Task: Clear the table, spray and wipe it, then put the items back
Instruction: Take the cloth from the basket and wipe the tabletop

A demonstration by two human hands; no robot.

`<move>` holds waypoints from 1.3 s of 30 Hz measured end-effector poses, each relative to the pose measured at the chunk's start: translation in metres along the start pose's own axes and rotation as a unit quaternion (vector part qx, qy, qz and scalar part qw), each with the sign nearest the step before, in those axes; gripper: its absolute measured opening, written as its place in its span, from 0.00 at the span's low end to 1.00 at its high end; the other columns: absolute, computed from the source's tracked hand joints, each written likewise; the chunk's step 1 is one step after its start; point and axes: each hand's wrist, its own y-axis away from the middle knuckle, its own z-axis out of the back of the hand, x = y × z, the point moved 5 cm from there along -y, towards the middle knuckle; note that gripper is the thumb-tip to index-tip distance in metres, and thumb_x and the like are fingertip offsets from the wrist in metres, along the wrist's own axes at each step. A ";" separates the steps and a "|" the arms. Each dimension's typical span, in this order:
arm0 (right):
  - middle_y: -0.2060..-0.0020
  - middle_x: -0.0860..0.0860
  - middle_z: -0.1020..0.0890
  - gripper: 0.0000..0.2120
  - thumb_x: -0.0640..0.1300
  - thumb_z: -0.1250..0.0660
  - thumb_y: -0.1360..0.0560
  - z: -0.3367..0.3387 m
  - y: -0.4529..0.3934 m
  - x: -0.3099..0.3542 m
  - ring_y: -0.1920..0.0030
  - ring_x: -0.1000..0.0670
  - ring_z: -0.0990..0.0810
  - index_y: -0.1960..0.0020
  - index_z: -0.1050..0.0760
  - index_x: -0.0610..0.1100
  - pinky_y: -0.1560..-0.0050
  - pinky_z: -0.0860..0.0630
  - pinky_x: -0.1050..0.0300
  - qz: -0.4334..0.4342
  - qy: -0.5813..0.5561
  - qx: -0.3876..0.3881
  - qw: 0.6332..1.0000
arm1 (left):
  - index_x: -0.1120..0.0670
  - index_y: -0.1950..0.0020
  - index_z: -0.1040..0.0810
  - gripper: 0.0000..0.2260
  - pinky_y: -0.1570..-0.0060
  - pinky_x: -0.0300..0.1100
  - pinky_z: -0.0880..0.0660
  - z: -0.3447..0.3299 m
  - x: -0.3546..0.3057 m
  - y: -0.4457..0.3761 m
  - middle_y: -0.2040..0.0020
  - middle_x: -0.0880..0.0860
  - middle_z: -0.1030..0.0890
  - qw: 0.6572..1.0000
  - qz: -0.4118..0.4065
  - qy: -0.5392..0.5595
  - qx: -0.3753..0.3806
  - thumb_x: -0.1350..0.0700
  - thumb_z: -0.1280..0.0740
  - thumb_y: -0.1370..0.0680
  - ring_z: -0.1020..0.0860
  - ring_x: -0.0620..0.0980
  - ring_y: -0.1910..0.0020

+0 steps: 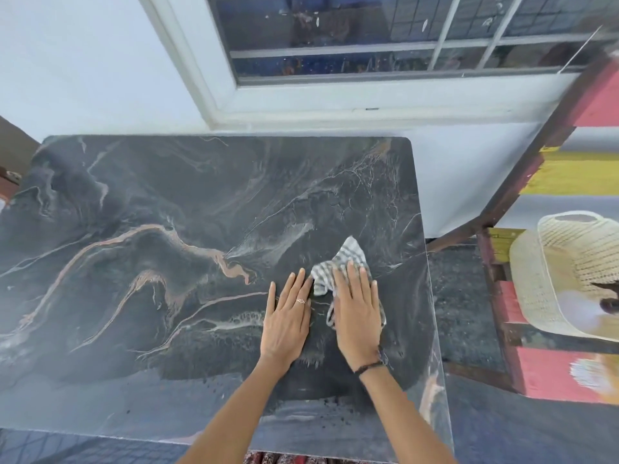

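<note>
On the marbled table (150, 229), a checked cloth (338, 262) is pressed flat under the right hand (358, 313); the left hand (288, 316) is laid beside it, fingers straight

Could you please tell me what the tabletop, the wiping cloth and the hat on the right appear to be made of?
The tabletop looks like dark marble or a marble-look laminate, with a fairly smooth finish: pale and tan veins swirl across it. The cloth under the right hand seems a thin woven cotton, checked grey and white, and crumples softly. The hat looks like woven straw, its open weave showing.
</note>
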 end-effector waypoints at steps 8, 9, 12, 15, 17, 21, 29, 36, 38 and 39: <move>0.26 0.44 0.40 0.22 0.40 0.44 0.20 0.026 -0.078 -0.086 0.25 0.43 0.45 0.27 0.39 0.45 0.26 0.50 0.45 -0.131 -0.025 -0.028 0.991 | 0.43 0.25 0.47 0.21 0.28 0.49 0.55 -0.001 0.001 0.000 0.25 0.46 0.41 1.000 -0.014 -0.014 0.018 0.49 0.60 0.18 0.44 0.48 0.26; 0.26 0.44 0.40 0.22 0.40 0.45 0.20 0.028 -0.072 -0.086 0.25 0.43 0.45 0.27 0.40 0.45 0.26 0.51 0.45 -0.137 -0.031 -0.033 0.989 | 0.44 0.25 0.47 0.21 0.28 0.49 0.55 -0.001 0.001 0.000 0.25 0.46 0.41 1.000 -0.016 -0.012 0.019 0.48 0.61 0.18 0.44 0.48 0.26; 0.27 0.43 0.37 0.21 0.40 0.45 0.20 0.027 -0.034 -0.087 0.26 0.41 0.42 0.28 0.37 0.44 0.27 0.48 0.43 -0.168 -0.048 -0.058 0.983 | 0.45 0.26 0.45 0.21 0.28 0.50 0.54 0.000 0.000 0.001 0.25 0.47 0.39 1.000 -0.019 -0.005 0.018 0.49 0.60 0.18 0.41 0.51 0.26; 0.29 0.41 0.33 0.21 0.45 0.48 0.21 0.028 0.032 -0.089 0.29 0.40 0.36 0.29 0.34 0.43 0.30 0.41 0.41 -0.211 -0.036 -0.090 0.973 | 0.44 0.25 0.47 0.23 0.26 0.50 0.58 0.000 0.001 0.000 0.24 0.47 0.44 0.999 -0.033 0.011 0.028 0.48 0.61 0.20 0.47 0.50 0.24; 0.29 0.42 0.33 0.23 0.48 0.53 0.21 0.030 0.078 -0.087 0.28 0.40 0.36 0.29 0.35 0.43 0.30 0.42 0.42 -0.232 -0.030 -0.095 0.968 | 0.45 0.25 0.47 0.24 0.27 0.50 0.59 0.003 0.003 0.000 0.23 0.48 0.46 0.998 -0.051 0.016 0.036 0.47 0.62 0.21 0.50 0.50 0.24; 0.28 0.43 0.35 0.26 0.49 0.55 0.22 0.028 0.147 -0.079 0.27 0.41 0.39 0.28 0.37 0.43 0.29 0.45 0.41 -0.285 -0.026 -0.103 0.953 | 0.49 0.25 0.42 0.20 0.26 0.47 0.57 0.010 0.017 0.022 0.24 0.49 0.43 0.994 -0.100 0.037 0.036 0.54 0.54 0.18 0.47 0.48 0.24; 0.32 0.40 0.30 0.22 0.45 0.49 0.23 0.008 0.182 0.010 0.31 0.38 0.32 0.30 0.33 0.41 0.33 0.36 0.39 -0.332 -0.008 -0.122 0.935 | 0.53 0.30 0.31 0.21 0.27 0.42 0.55 0.027 0.110 0.118 0.28 0.52 0.33 0.994 -0.083 0.064 -0.012 0.53 0.53 0.20 0.42 0.46 0.28; 0.33 0.48 0.26 0.34 0.44 0.23 0.38 -0.041 0.155 0.175 0.33 0.45 0.27 0.33 0.30 0.50 0.30 0.35 0.47 -0.087 -0.017 -0.034 0.996 | 0.55 0.26 0.39 0.23 0.26 0.49 0.52 0.040 0.189 0.142 0.25 0.52 0.39 0.996 0.039 0.062 -0.053 0.50 0.52 0.20 0.44 0.49 0.26; 0.34 0.50 0.25 0.32 0.44 0.23 0.36 -0.043 0.151 0.181 0.34 0.47 0.26 0.35 0.29 0.52 0.34 0.32 0.48 -0.031 -0.016 -0.026 0.999 | 0.56 0.26 0.40 0.22 0.26 0.51 0.50 0.039 0.193 0.143 0.25 0.53 0.39 0.996 0.046 0.054 -0.052 0.50 0.49 0.18 0.44 0.50 0.25; 0.35 0.50 0.25 0.32 0.44 0.23 0.36 -0.041 0.150 0.170 0.35 0.48 0.26 0.34 0.29 0.52 0.35 0.31 0.48 -0.029 -0.013 -0.030 0.999 | 0.56 0.26 0.40 0.21 0.26 0.51 0.51 0.039 0.192 0.143 0.25 0.53 0.40 0.996 0.048 0.052 -0.051 0.52 0.48 0.18 0.44 0.50 0.25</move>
